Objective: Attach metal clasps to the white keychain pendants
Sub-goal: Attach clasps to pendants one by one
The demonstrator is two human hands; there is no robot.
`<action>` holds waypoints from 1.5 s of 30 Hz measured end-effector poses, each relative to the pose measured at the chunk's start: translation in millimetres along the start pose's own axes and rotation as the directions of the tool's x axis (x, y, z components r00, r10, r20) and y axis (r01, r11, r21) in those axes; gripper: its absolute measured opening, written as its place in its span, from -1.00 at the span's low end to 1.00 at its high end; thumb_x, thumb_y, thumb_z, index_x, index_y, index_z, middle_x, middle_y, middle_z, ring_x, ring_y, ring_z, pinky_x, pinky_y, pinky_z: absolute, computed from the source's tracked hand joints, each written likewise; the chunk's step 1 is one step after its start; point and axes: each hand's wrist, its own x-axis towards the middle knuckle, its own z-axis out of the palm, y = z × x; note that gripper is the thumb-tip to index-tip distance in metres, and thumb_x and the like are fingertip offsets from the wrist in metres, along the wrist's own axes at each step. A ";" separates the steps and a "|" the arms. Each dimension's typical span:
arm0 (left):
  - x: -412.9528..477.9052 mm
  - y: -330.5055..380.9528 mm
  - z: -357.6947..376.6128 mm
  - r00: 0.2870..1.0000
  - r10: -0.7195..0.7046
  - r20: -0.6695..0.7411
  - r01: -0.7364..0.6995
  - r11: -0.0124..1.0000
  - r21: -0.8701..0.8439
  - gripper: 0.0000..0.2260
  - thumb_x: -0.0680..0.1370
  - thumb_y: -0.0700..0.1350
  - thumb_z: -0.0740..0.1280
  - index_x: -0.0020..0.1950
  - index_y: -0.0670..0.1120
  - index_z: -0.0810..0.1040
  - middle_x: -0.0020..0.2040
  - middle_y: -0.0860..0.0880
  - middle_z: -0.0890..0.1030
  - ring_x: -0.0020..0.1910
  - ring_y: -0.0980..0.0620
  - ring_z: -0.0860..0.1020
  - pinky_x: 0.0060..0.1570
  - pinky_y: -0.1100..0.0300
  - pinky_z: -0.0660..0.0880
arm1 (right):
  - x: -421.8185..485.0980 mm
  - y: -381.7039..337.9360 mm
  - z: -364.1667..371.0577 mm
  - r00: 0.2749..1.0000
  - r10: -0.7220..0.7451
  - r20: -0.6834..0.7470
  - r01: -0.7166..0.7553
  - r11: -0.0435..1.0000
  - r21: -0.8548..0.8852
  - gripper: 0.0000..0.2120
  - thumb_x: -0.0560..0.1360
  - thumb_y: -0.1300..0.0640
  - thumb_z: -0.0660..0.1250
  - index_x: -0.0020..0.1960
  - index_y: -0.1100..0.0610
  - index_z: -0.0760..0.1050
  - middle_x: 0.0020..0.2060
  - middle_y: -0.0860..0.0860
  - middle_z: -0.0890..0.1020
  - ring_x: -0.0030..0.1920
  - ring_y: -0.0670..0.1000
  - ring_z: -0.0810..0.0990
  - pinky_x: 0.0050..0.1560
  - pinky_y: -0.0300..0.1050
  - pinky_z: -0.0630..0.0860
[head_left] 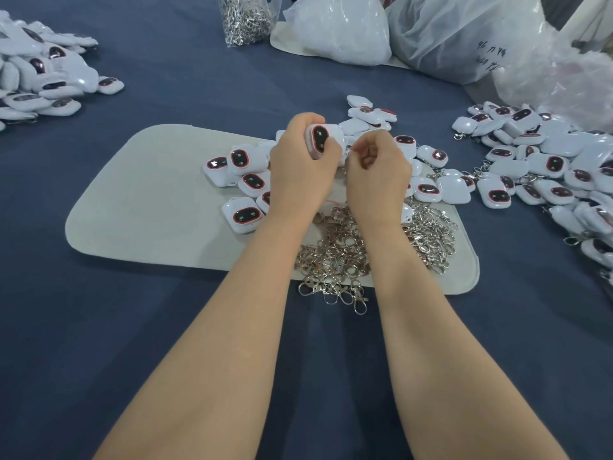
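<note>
White glossy plastic, rounded-square body: the pendant (320,141) has a dark oval window on its face, ringed in red, with two pale marks inside. No brand or lettering can be read on it.

Left hand (303,167) grips this pendant, fingers wrapped over its far side, thumb against the near edge, window turned toward the camera. It is held above the mat, clear of the loose pieces.

Right hand (378,174) sits just right of the pendant, fingers curled in and thumb meeting forefinger close to the pendant's edge. Cannot tell whether a clasp sits in that pinch; the fingertips hide it.

Below both wrists lies a heap of silver metal clasps (348,254), swivel hooks on rings, spilling off the near edge of a pale grey mat (149,200).

Loose pendants (243,194) lie on the mat just left of the left hand, and more of the same lie beyond and to the right of the right hand.

Well right of the right hand is a large pile of pendants (547,171), several with clasps showing at its edges. Well left and beyond the left hand lies another pile (39,74).

The worktop (166,327) is covered in dark blue cloth.

Beyond the hands stand a clear bag of clasps (245,18) and white plastic sacks (338,31). One translucent sack (464,38) carries dark handwriting (491,54): "96" can be made out, the rest cannot.
</note>
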 end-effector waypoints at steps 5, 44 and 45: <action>-3.5 2.1 -0.1 0.999 -0.031 0.039 0.033 0.998 -0.046 -0.79 0.49 -0.23 0.28 0.10 -0.07 0.50 -0.14 0.01 0.56 -0.17 -0.06 0.56 -0.02 0.02 0.55 | 1.1 -1.3 0.2 1.000 0.024 -0.015 -0.024 1.000 0.019 -0.85 0.46 0.33 0.24 -0.14 0.10 0.41 -0.26 -0.02 0.51 -0.22 -0.02 0.45 -0.09 -0.08 0.46; -1.0 -5.1 -0.7 0.995 0.077 0.059 -0.090 0.960 0.266 -0.88 0.57 -0.14 0.28 -0.01 -0.15 0.58 0.09 -0.06 0.42 -0.06 -0.06 0.53 -0.01 0.10 0.47 | 2.5 -10.3 -1.3 0.994 -0.030 0.101 0.020 0.995 0.099 -0.92 0.47 0.33 0.29 -0.05 0.23 0.50 -0.28 -0.15 0.49 -0.28 -0.20 0.45 -0.08 -0.26 0.47; -1.0 -4.9 -0.9 0.996 0.082 0.048 -0.091 0.959 0.269 -0.88 0.58 -0.15 0.27 0.00 -0.15 0.57 0.09 -0.06 0.42 -0.06 -0.06 0.52 -0.02 0.11 0.46 | 1.9 -11.0 -0.9 0.994 -0.035 0.101 0.024 0.994 0.106 -0.91 0.47 0.33 0.29 -0.04 0.23 0.50 -0.27 -0.13 0.50 -0.27 -0.19 0.45 -0.08 -0.26 0.47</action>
